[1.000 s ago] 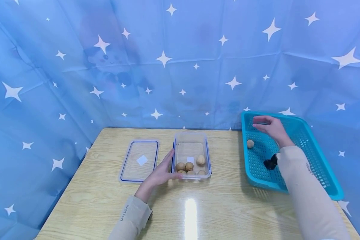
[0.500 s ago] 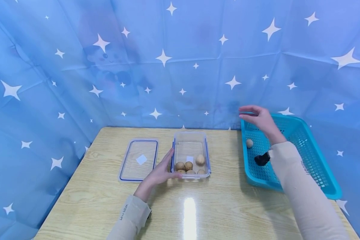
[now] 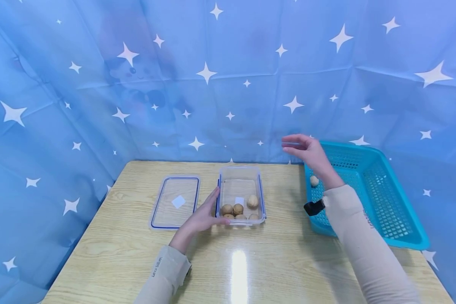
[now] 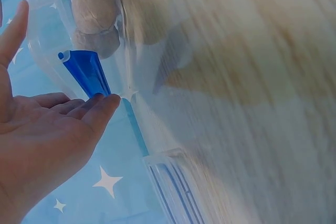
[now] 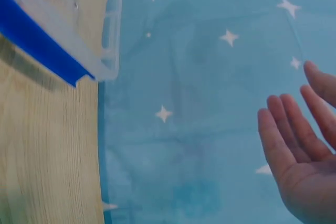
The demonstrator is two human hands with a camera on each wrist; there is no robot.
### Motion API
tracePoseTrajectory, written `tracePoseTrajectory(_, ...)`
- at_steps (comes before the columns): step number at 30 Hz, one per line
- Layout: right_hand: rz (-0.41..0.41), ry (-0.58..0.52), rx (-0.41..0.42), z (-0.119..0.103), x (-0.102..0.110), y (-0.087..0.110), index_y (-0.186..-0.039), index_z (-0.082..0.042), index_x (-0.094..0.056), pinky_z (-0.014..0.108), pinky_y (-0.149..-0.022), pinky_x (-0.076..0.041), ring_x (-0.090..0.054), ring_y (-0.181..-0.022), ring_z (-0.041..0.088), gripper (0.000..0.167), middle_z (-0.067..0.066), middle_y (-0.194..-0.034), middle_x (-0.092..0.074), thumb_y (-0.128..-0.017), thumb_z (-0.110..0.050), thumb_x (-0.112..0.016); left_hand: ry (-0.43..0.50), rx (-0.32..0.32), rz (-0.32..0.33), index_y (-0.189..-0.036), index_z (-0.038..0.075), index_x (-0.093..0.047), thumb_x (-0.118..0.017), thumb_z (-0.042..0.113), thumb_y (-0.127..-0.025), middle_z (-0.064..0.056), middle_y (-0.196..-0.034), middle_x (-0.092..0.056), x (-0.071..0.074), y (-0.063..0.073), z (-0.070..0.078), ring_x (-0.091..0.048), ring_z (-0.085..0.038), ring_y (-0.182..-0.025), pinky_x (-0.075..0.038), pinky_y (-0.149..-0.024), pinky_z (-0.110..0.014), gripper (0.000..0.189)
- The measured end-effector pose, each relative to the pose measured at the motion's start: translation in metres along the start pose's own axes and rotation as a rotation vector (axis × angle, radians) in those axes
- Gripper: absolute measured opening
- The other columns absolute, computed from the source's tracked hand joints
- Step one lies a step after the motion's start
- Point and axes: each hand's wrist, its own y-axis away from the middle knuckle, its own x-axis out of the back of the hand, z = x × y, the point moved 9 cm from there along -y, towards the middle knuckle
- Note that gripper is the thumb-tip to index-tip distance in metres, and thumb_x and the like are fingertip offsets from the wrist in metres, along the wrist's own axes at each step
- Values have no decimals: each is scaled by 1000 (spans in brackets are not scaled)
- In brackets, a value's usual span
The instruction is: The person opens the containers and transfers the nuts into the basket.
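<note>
My left hand [image 3: 202, 217] rests at the left side of a clear plastic box [image 3: 239, 174], thumb at its front corner. In the left wrist view, straight fingertips touch the box's blue latch [image 4: 88, 72]. Several brown walnuts [image 3: 252, 201] lie inside the box, mostly toward its front. My right hand [image 3: 309, 153] is raised over the left rim of a teal basket [image 3: 404, 207]. Its fingers are softly bent, with a gap to the thumb, and nothing shows in the palm [image 5: 310, 184] in the right wrist view. One walnut [image 3: 314, 181] lies in the basket.
A clear lid [image 3: 180, 181] with a blue seal lies on the wooden table [image 3: 273, 261], left of the box. A blue curtain [image 3: 228, 84] with white stars hangs right behind the table's back edge.
My right hand has moved left from over the basket to past its rim. My left hand has stayed at the box, and the walnuts in the box lie as before.
</note>
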Motion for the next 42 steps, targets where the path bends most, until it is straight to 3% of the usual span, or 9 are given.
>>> tracePoseTrajectory(6,-36,-68,-17,1,-22,1,-135,-19,-61,35,-104,-50,-62,-113,1,45,6,-143,-59,-95,-37,-67,-3,3,3,-162,14,-6,-82,36,-81,-10,-170,-2,1,-1,-2,-12,-42,-154,-16,-123,-64,113)
tracePoseTrajectory(11,-88,-82,34,-7,-41,7,-136,-13,-60,21,-97,-53,-63,-112,-1,44,11,-140,-60,-97,-32,-65,-4,3,8,-162,14,-6,-82,36,-81,-10,-170,-2,1,-2,-3,-12,-41,-154,-16,-123,-63,113)
tracePoseTrajectory(16,-122,-149,29,-11,-60,14,-135,-9,-60,19,-95,-54,-64,-111,3,43,16,-140,-59,-96,-27,-67,-4,12,10,-162,15,-7,-82,36,-80,-8,-170,-2,1,-2,-2,-11,-39,-155,-15,-124,-61,113)
tracePoseTrajectory(20,-156,-200,20,-10,-77,20,-134,-8,-60,21,-96,-55,-64,-115,10,42,14,-139,-60,-95,-23,-69,-1,11,12,-162,15,-7,-82,36,-80,-7,-170,-2,1,-3,-1,-11,-39,-155,-15,-124,-61,113)
tracePoseTrajectory(29,-223,-257,19,5,-113,29,-131,-9,-63,40,-110,-49,-61,-127,26,38,14,-137,-63,-95,-19,-69,-1,10,11,-162,14,-7,-83,36,-80,-8,-170,-3,0,-3,-1,-11,-38,-155,-15,-124,-60,113)
tracePoseTrajectory(36,-253,-279,-7,20,-136,37,-131,-9,-63,35,-105,-53,-59,-129,31,37,13,-138,-62,-95,-18,-68,-2,13,9,-162,14,-7,-83,36,-80,-9,-170,-3,0,-2,-1,-11,-39,-154,-16,-124,-61,114)
tracePoseTrajectory(42,-274,-289,-28,30,-152,41,-132,-7,-62,38,-107,-52,-59,-128,32,38,15,-137,-62,-96,-15,-67,8,18,2,-162,14,-6,-83,37,-80,-8,-170,-2,0,-2,-1,-11,-39,-155,-15,-124,-60,114)
